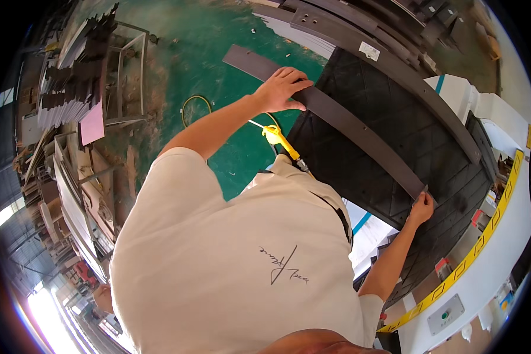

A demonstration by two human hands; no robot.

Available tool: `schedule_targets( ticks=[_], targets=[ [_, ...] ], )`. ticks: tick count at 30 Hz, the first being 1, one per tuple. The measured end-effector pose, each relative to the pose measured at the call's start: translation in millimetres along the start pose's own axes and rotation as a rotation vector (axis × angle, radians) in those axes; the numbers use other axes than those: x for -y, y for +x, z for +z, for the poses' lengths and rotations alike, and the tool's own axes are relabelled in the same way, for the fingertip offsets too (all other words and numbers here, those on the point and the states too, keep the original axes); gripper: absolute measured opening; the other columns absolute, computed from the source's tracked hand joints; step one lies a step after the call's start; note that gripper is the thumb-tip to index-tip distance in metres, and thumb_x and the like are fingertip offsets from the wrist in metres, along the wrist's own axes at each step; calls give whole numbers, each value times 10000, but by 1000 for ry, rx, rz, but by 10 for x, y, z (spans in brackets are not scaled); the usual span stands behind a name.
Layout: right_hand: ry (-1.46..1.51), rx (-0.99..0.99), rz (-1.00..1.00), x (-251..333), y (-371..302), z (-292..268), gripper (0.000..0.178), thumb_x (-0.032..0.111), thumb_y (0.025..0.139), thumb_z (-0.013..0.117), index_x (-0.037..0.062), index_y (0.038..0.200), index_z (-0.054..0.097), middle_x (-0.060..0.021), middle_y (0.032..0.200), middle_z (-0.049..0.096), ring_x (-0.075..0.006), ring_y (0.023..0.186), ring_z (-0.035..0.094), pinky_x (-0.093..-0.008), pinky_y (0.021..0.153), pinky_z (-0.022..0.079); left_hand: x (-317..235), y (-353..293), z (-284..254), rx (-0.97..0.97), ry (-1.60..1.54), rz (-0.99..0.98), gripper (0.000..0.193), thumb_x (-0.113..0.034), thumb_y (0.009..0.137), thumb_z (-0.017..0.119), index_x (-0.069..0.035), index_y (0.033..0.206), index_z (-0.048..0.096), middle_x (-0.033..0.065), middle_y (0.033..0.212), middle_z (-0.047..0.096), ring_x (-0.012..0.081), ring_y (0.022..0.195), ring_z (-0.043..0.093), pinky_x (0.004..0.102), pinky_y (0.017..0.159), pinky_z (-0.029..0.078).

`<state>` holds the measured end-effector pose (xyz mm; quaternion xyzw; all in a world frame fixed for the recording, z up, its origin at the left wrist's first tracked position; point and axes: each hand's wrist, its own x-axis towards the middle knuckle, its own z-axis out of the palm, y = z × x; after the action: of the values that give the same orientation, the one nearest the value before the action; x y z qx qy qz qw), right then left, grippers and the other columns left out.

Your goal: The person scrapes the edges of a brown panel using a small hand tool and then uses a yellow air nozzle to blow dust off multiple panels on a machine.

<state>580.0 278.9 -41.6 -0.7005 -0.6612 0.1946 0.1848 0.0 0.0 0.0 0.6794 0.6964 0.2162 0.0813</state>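
Note:
A long, narrow dark brown board stretches across in front of me, its far-left end reaching out over the green floor. My left hand grips it towards that end, with fingers over the far edge and thumb at the near edge. At the board's right end, my right hand pinches the corner between thumb and fingers. Under the board lies a black work surface with a pattern of lines. A yellow air blow gun hangs by my waist, left of the black surface.
A second dark strip lies along the black surface's far side, with a white label on it. White machine housing and a yellow-marked rail flank the right. Stacked panels stand at left; a thin hose loops on the floor.

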Motion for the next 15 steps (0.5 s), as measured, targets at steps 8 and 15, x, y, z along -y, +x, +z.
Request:
schedule_targets(
  ticks=[8,15],
  targets=[
    [-139,-99,-175,41,228,77,321,270,953,750,-4,1115,792,-189,1134,787,-374,1044,739,-443,937,556,-1000,771,836,-5,-72,88,722,-448,787,875,-100,1384,664,100,1295,579,324,1311,505,486,1145,394],
    [-65,-62,-252,695,14,321,263,279,948,770,49,1072,805,-182,1036,761,-358,970,730,-440,884,562,-2500,1636,1893,-105,-362,133,555,-256,789,881,-64,1276,697,121,1285,620,334,1298,535,502,1182,380]
  ],
)
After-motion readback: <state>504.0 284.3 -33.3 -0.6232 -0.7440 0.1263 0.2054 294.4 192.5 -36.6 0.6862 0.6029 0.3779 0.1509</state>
